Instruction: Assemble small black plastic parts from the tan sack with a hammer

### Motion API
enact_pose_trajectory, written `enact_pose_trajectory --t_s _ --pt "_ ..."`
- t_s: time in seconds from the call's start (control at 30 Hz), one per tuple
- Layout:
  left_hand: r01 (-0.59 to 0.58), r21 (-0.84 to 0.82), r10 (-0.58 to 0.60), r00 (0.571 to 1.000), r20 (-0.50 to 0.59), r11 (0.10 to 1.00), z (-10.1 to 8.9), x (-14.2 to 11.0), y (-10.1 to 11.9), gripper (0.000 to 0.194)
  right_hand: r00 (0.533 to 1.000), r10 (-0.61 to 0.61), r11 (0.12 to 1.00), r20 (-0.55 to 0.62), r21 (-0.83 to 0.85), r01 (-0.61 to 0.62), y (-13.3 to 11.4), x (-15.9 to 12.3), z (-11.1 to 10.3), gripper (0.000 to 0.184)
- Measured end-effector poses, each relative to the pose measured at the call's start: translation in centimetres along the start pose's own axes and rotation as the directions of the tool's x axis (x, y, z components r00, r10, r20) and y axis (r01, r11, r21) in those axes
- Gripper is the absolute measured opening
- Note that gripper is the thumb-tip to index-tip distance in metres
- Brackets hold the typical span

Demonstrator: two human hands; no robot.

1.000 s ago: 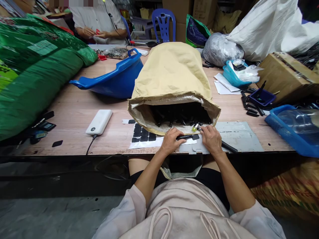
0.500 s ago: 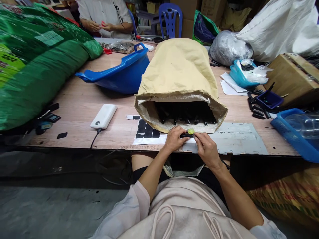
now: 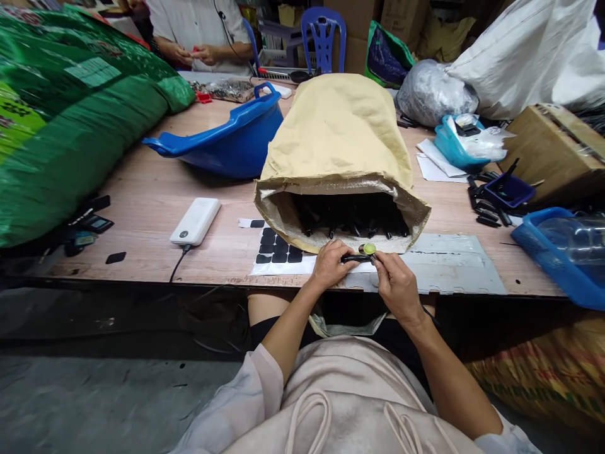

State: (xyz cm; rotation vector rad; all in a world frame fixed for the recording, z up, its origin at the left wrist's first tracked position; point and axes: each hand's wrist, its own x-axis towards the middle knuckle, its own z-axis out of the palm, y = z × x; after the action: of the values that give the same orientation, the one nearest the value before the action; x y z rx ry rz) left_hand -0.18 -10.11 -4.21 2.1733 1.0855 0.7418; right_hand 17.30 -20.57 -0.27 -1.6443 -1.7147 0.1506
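My left hand [image 3: 331, 263] is closed around one end of a slim black plastic piece [image 3: 354, 258], held level at the table's front edge. Between the fingers of my right hand [image 3: 397, 282] is what looks like a small hammer, its round yellow-green face [image 3: 369, 248] over the piece's right end. Its dark handle [image 3: 431, 314] runs back under my right wrist. Just beyond my hands, a tan paper sack [image 3: 338, 135] lies with its mouth towards me, several black parts [image 3: 352, 217] inside. A white sheet of black stickers [image 3: 280, 253] is partly under the sack's left corner.
A grey board [image 3: 460, 265] lies right of my hands. A white power bank [image 3: 195, 221] with a cable and a blue basin [image 3: 227, 142] are on the left. Green bags [image 3: 85, 145] fill the far left; a blue tray [image 3: 558, 252] stands right. Another person's hands [image 3: 191, 55] work opposite.
My right hand has brought the hammer left and in towards me, over the black piece, its yellow-green face now turned up. In the last half second it shifted slightly right. The view also moved.
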Motion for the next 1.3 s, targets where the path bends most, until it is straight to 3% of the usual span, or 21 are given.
enact_pose_trajectory --t_s 0.17,0.3,0.4,0.5,0.63,1.1,1.3 --pt "-0.012 0.006 0.012 1.000 -0.024 1.000 0.1 0.0 0.0 0.016 0.998 0.024 0.999 0.051 -0.025 -0.022 0.6 -0.5 0.2 0.032" --pt "-0.013 0.015 0.013 1.000 -0.017 1.000 0.0 -0.1 0.2 0.016 1.000 0.001 0.996 -0.024 -0.088 -0.003 1.7 0.6 -0.5 0.031" --pt "-0.015 0.026 0.015 1.000 -0.015 1.000 -0.1 -0.1 0.3 0.016 0.998 -0.006 0.966 -0.062 -0.258 -0.010 3.6 2.0 -1.0 0.030" --pt "-0.019 0.034 0.019 1.000 -0.014 0.999 -0.1 -0.1 0.4 0.017 0.998 -0.063 0.918 -0.017 -0.394 0.051 6.1 2.8 -0.7 0.029" --pt "-0.029 0.046 0.030 0.999 -0.022 0.999 0.0 -0.2 0.4 0.018 0.994 -0.108 0.899 -0.034 -0.430 0.083 7.9 2.6 0.3 0.028" --pt "-0.170 0.102 0.168 0.985 0.026 0.980 -0.7 -1.2 0.8 0.026 0.996 -0.076 0.913 -0.056 -0.406 0.047 7.9 2.2 0.8 0.026" --pt "-0.261 0.044 0.256 0.961 0.102 0.964 -1.0 -4.0 1.2 0.023 0.994 -0.093 0.908 -0.060 -0.416 0.060 7.9 2.2 0.9 0.026"
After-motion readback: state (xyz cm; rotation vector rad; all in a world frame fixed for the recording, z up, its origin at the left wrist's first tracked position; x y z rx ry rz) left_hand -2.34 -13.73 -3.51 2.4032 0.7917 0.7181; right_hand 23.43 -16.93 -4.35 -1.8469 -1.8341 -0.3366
